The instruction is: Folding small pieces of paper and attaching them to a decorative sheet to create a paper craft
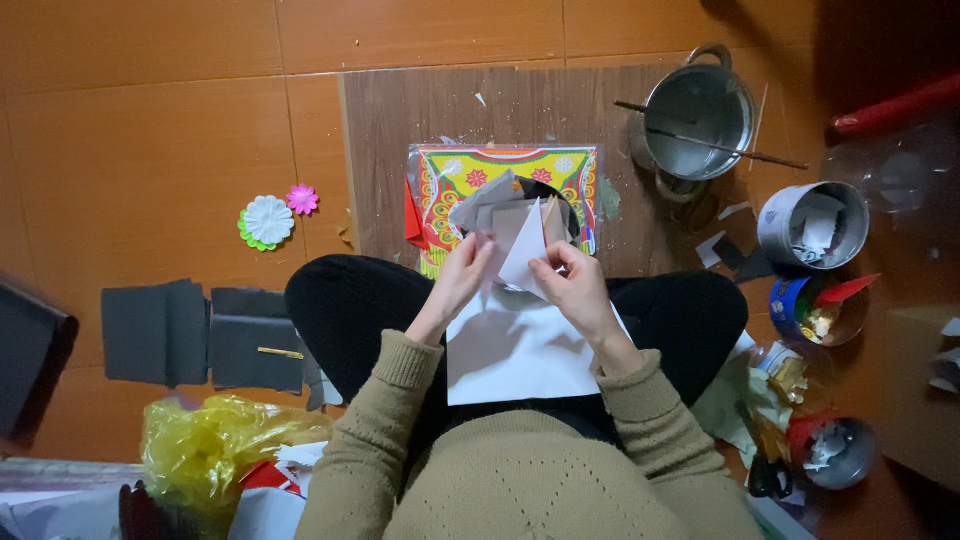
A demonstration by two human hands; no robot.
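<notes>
Looking down from the head camera, I see my left hand (462, 272) and right hand (572, 282) meeting over my lap, both pinching a small folded piece of white paper (522, 256) that stands up in a point between them. Left fingertips grip its left edge; right fingers curl over its right side. Beneath it, a larger white sheet (515, 352) lies across my crossed legs. Just beyond the hands, a brightly patterned yellow sheet in a clear sleeve (500, 172) rests on a brown board (400, 130). Far right sits a metal pot (698, 122) with a thin stick across it. Left on the floor lie paper flowers (270, 220) and what look like dark grey paper sheets (200, 335).
</notes>
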